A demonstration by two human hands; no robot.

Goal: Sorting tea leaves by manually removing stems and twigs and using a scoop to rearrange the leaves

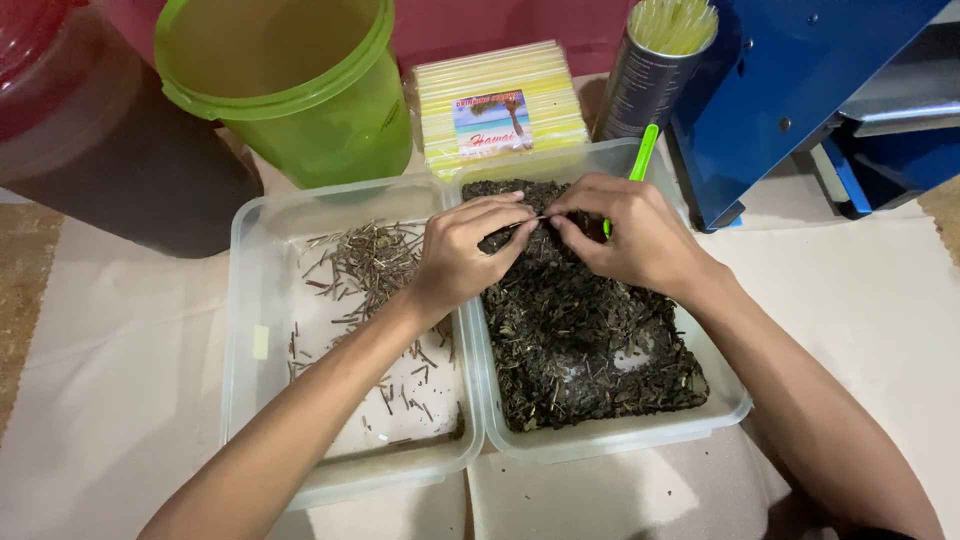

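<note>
Pinching a thin pale twig (537, 219) betw. thumb & fingertips of left hand (462, 255) and right hand (630, 235), both closed on it, one at each end, twig lying roughly level just above the dark leaf heap. Hovering over the far-left corner of the clear rectangular plastic tub holding dark dried leaves (735, 400), w/ right palm covering part of a bright green plastic handle (640, 160) leaning on that tub's far rim. Left forearm crossing diag. over the second clear plastic tub (250, 300), touching the first tub's left side and holding a loose scatter of brownish sorted stems (365, 265), thickest toward its far half, thinner near the front. Sitting on a pale beige cloth-covered tabletop (130, 380). Standing behind the left tub: a lime-green translucent plastic bucket (300, 90); left of that, a large dark brown container w/ red lid (90, 130), partly cut off by the frame. Lying behind the right tub: a flat pack of pale yellow straws w/ a picture label (497, 105), and just right of it a dark cylindrical tin stuffed w/ yellow straws (655, 60). Filling the far-right corner: a blue metal machine body (790, 90).
</note>
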